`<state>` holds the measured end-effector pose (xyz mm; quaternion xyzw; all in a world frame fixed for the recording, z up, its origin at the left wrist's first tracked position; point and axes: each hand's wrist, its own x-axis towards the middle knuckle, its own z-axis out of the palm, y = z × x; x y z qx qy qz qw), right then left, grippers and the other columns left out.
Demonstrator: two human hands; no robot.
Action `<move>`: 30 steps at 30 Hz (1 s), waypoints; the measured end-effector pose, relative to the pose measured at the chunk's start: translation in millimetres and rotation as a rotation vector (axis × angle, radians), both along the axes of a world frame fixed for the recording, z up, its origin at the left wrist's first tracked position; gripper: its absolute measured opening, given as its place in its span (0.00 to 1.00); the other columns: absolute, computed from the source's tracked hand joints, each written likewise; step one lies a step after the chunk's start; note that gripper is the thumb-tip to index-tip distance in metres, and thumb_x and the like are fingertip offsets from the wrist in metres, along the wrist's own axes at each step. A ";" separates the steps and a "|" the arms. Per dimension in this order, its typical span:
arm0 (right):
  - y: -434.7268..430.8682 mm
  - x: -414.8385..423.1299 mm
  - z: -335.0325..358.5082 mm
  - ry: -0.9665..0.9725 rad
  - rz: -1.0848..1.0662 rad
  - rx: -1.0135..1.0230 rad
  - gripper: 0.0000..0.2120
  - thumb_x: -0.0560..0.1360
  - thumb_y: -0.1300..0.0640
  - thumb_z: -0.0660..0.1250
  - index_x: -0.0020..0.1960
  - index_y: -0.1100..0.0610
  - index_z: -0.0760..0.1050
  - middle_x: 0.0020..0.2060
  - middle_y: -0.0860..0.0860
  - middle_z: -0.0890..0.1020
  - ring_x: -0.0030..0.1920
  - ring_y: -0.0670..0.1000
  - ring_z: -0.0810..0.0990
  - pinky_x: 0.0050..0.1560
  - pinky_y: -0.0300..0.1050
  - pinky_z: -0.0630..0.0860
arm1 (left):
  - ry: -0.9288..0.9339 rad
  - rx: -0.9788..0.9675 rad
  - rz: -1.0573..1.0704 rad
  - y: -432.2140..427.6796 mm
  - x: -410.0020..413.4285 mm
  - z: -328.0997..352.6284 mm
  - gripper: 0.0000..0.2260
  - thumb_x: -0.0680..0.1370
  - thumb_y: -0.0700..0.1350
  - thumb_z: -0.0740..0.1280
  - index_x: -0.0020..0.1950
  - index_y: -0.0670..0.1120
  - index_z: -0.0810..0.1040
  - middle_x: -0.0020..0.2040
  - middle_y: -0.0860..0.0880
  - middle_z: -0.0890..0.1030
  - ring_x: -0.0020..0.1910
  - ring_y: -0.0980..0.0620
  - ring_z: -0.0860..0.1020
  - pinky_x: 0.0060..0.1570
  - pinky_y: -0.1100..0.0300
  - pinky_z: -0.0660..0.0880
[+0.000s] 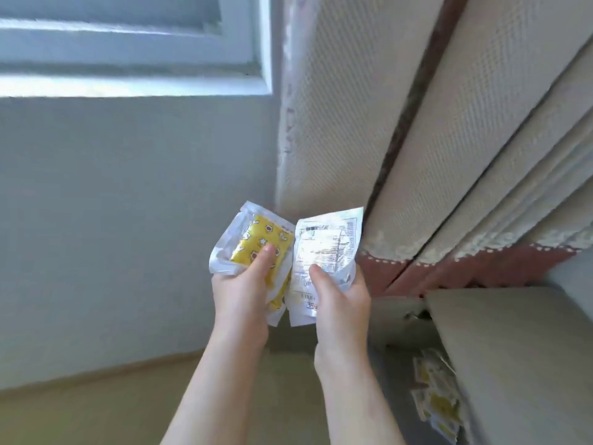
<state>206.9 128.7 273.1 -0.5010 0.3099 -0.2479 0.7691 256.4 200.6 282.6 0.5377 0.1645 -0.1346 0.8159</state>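
Note:
I hold two small packets up in front of me, side by side and touching along their inner edges. My left hand [242,290] grips a clear plastic packet with a yellow patterned item inside [256,242], thumb pressed on its front. In my right hand [341,300] is a white packet with printed text [327,248], its thumb on the lower part of the printed face. The fingers of both hands are hidden behind the packets.
A grey wall [128,220] with a window [128,43] fills the left. Cream curtains with a red lower band [417,155] hang on the right. A beige box [513,348] stands at lower right, with several similar yellow packets [436,399] on the floor beside it.

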 end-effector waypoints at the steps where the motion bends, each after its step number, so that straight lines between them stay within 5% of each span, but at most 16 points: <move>1: 24.4 12.4 10.2 -0.020 0.051 -0.002 0.13 0.74 0.70 0.65 0.54 0.55 0.77 0.47 0.50 0.85 0.48 0.52 0.84 0.54 0.53 0.80 | -0.013 -0.015 0.052 26.1 7.4 10.1 0.04 0.74 0.39 0.71 0.45 0.49 0.80 0.38 0.51 0.85 0.37 0.51 0.84 0.39 0.54 0.80; 6: 164.8 62.2 51.3 -0.073 0.308 -0.049 0.12 0.74 0.69 0.65 0.51 0.55 0.78 0.45 0.51 0.85 0.45 0.52 0.84 0.49 0.53 0.81 | -0.058 -0.096 0.310 171.3 37.9 52.3 0.04 0.75 0.37 0.69 0.47 0.45 0.81 0.38 0.49 0.85 0.34 0.51 0.84 0.29 0.54 0.79; 10: 288.1 82.2 77.4 -0.110 0.545 -0.018 0.10 0.75 0.67 0.65 0.50 0.54 0.77 0.40 0.49 0.84 0.38 0.46 0.83 0.36 0.42 0.79 | -0.096 -0.093 0.475 301.7 48.6 75.6 0.06 0.76 0.40 0.69 0.52 0.45 0.80 0.41 0.49 0.84 0.30 0.54 0.82 0.24 0.60 0.76; 17: 491.9 89.7 100.2 -0.149 0.932 -0.003 0.09 0.74 0.65 0.65 0.49 0.52 0.77 0.39 0.47 0.84 0.39 0.46 0.82 0.39 0.41 0.77 | -0.126 -0.043 0.885 510.1 26.6 95.1 0.10 0.74 0.40 0.70 0.55 0.47 0.79 0.44 0.48 0.84 0.38 0.47 0.82 0.26 0.58 0.76; 21: 591.7 88.1 99.9 -0.133 1.160 -0.021 0.09 0.73 0.65 0.65 0.46 0.52 0.77 0.40 0.50 0.83 0.42 0.50 0.81 0.46 0.50 0.78 | -0.143 -0.051 1.104 601.0 5.0 96.0 0.11 0.76 0.41 0.68 0.57 0.49 0.76 0.43 0.49 0.82 0.36 0.49 0.80 0.21 0.60 0.74; 25: 679.5 89.7 90.8 -0.086 1.349 -0.033 0.08 0.72 0.63 0.64 0.44 0.51 0.78 0.42 0.52 0.84 0.45 0.53 0.81 0.50 0.53 0.78 | -0.154 -0.031 1.303 677.8 -7.5 87.7 0.13 0.76 0.40 0.68 0.61 0.46 0.76 0.47 0.47 0.82 0.39 0.48 0.81 0.27 0.58 0.77; 30: 781.5 114.0 88.0 -0.070 1.536 -0.017 0.07 0.74 0.63 0.63 0.45 0.52 0.77 0.41 0.50 0.83 0.42 0.50 0.80 0.43 0.45 0.76 | -0.174 0.005 1.462 772.9 5.1 77.1 0.10 0.77 0.40 0.66 0.58 0.46 0.77 0.50 0.44 0.82 0.48 0.43 0.81 0.41 0.52 0.77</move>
